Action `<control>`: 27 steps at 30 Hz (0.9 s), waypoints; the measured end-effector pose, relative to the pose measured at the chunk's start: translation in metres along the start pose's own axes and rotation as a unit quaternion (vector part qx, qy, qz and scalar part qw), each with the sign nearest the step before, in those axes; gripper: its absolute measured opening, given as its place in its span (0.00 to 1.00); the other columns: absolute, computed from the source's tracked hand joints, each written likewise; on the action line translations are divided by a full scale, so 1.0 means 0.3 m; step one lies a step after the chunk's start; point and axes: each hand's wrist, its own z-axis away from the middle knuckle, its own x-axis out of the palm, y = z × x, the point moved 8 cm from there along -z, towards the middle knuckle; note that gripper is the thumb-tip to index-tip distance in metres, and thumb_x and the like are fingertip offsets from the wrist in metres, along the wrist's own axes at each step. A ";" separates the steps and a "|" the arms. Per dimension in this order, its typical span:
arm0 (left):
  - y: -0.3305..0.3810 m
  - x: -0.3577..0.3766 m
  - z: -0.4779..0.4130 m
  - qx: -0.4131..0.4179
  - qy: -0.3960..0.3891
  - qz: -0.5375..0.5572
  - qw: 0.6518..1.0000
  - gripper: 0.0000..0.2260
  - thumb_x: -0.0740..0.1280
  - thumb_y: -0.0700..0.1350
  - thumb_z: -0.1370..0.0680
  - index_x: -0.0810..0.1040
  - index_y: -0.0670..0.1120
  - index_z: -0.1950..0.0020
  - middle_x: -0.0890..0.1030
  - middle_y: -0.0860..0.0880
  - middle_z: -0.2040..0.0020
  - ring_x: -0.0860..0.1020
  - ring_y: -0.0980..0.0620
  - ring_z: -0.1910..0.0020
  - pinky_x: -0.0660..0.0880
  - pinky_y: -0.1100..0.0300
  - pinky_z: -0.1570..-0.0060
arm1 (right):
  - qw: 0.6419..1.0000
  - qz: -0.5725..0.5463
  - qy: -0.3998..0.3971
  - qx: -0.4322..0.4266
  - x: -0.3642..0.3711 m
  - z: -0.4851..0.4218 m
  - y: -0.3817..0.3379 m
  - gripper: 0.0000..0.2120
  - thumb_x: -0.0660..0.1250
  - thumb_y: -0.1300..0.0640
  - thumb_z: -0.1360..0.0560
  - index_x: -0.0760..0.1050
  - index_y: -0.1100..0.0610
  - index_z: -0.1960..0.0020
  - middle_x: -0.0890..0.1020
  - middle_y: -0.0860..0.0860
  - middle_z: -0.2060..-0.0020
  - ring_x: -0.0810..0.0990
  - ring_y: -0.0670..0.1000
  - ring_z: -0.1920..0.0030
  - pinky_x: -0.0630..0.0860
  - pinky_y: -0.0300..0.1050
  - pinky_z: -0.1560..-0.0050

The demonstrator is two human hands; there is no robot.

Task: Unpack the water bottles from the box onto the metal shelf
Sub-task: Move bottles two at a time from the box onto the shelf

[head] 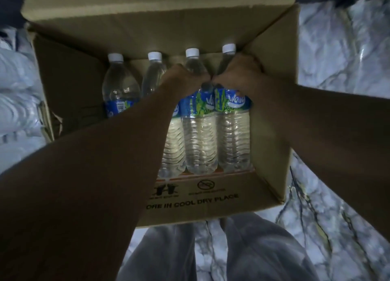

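Observation:
An open cardboard box (84, 73) sits on the floor in front of me. A row of several clear water bottles with white caps and blue-green labels is inside, caps pointing away from me. My left hand (183, 76) is closed over the shoulder of the third bottle (199, 137). Wrapped around the shoulder of the rightmost bottle (234, 137), against the box's right wall, is my right hand (238, 73). The two hands touch at the knuckles. My left forearm hides much of the second bottle (153, 73). The leftmost bottle (120, 86) is untouched. No metal shelf is in view.
The box's near flap (196, 200), printed "STORE IN COOL DRY PLACE", lies folded down toward my legs in grey trousers (253, 249). White marble-patterned floor (337, 69) surrounds the box. Inside the box, there is bare space left of the bottles.

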 end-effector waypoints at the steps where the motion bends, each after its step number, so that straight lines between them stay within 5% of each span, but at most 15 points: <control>1: 0.030 -0.014 0.026 0.026 -0.003 -0.014 1.000 0.20 0.62 0.50 0.18 0.71 0.39 0.30 0.77 0.38 0.35 0.77 0.37 0.37 0.74 0.46 0.40 | 1.000 0.000 -0.003 0.004 -0.008 0.008 -0.006 0.30 0.77 0.45 0.36 0.77 0.59 0.39 0.81 0.56 0.42 0.82 0.55 0.43 0.80 0.49 0.45; 6: 0.005 -0.066 0.061 0.050 0.016 -0.067 0.996 0.29 0.67 0.63 0.27 0.75 0.47 0.32 0.79 0.41 0.38 0.78 0.40 0.39 0.75 0.52 0.42 | 1.000 0.007 0.024 0.019 -0.063 0.057 -0.018 0.28 0.80 0.45 0.45 0.83 0.57 0.49 0.85 0.52 0.50 0.84 0.49 0.50 0.79 0.42 0.56; 10: -0.037 -0.128 0.181 0.030 0.070 0.073 0.994 0.36 0.69 0.70 0.43 0.80 0.51 0.42 0.85 0.51 0.47 0.82 0.50 0.47 0.79 0.54 0.44 | 0.999 -0.003 0.047 0.012 -0.104 0.152 -0.017 0.28 0.80 0.47 0.44 0.80 0.56 0.47 0.83 0.52 0.47 0.83 0.49 0.47 0.78 0.42 0.53; 13: -0.063 -0.144 0.253 0.036 0.069 0.116 0.990 0.29 0.75 0.63 0.38 0.78 0.52 0.42 0.84 0.54 0.48 0.81 0.53 0.50 0.79 0.56 0.46 | 0.998 -0.022 0.045 -0.023 -0.139 0.242 -0.020 0.19 0.78 0.46 0.41 0.79 0.53 0.56 0.81 0.52 0.51 0.81 0.49 0.48 0.74 0.40 0.55; 17: -0.067 -0.148 0.327 0.084 0.054 0.159 0.982 0.32 0.77 0.61 0.35 0.75 0.55 0.34 0.78 0.52 0.35 0.77 0.54 0.38 0.77 0.59 0.41 | 0.994 -0.066 0.061 -0.060 -0.143 0.334 -0.009 0.34 0.77 0.42 0.47 0.76 0.57 0.47 0.78 0.55 0.45 0.78 0.56 0.44 0.75 0.44 0.46; 20: -0.085 -0.143 0.391 0.090 0.052 0.116 0.988 0.36 0.78 0.58 0.34 0.69 0.57 0.29 0.66 0.48 0.26 0.70 0.54 0.33 0.65 0.62 0.36 | 0.990 -0.076 0.076 -0.094 -0.127 0.420 0.013 0.37 0.78 0.43 0.47 0.70 0.58 0.44 0.73 0.55 0.44 0.71 0.57 0.42 0.65 0.46 0.45; 25: -0.093 -0.092 0.489 0.139 -0.017 0.290 0.947 0.35 0.79 0.40 0.33 0.66 0.60 0.34 0.77 0.45 0.36 0.78 0.48 0.36 0.75 0.47 0.35 | 0.952 -0.290 0.021 -0.092 -0.056 0.530 0.073 0.36 0.79 0.49 0.47 0.63 0.47 0.45 0.77 0.50 0.44 0.77 0.50 0.42 0.77 0.47 0.46; 27: -0.107 -0.074 0.497 0.141 -0.030 0.312 0.939 0.39 0.79 0.39 0.36 0.64 0.65 0.36 0.77 0.45 0.36 0.77 0.47 0.35 0.75 0.44 0.35 | 0.948 -0.304 0.008 -0.092 -0.047 0.546 0.089 0.38 0.80 0.54 0.44 0.63 0.46 0.41 0.77 0.47 0.42 0.77 0.46 0.42 0.74 0.36 0.45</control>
